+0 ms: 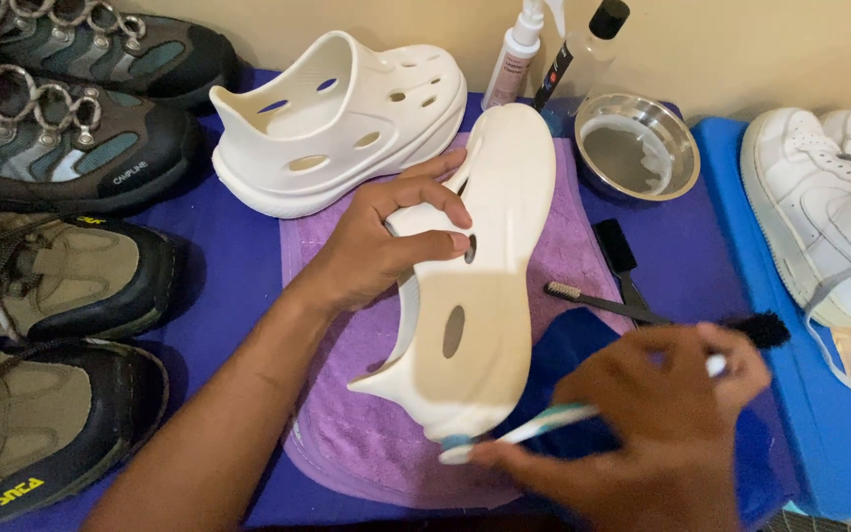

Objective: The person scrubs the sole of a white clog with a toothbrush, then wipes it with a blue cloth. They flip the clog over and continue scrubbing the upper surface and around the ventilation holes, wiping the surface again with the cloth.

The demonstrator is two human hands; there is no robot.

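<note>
I have the white clog (480,286) tipped on its side, sole facing up, over the purple towel (366,433) in the middle of the table. My left hand (386,246) clamps its side wall, fingers curled over the edge with the thumb underneath, so the shoe is pinched firmly. My right hand (657,424) is closed around a toothbrush (524,429), and the bristle end touches the heel end of the sole near the table's front edge; that hand is blurred, so I can't tell finger placement exactly.

To do this well, I judge short strokes with light pressure work best, with the left hand bracing against each push so the sole does not rock. I'd keep the heel over the towel to catch drips.

The second clog (337,123) sits toward the back edge, a steel bowl (637,148) at the back right, and two black brushes (622,286) lie just right of the towel.
</note>
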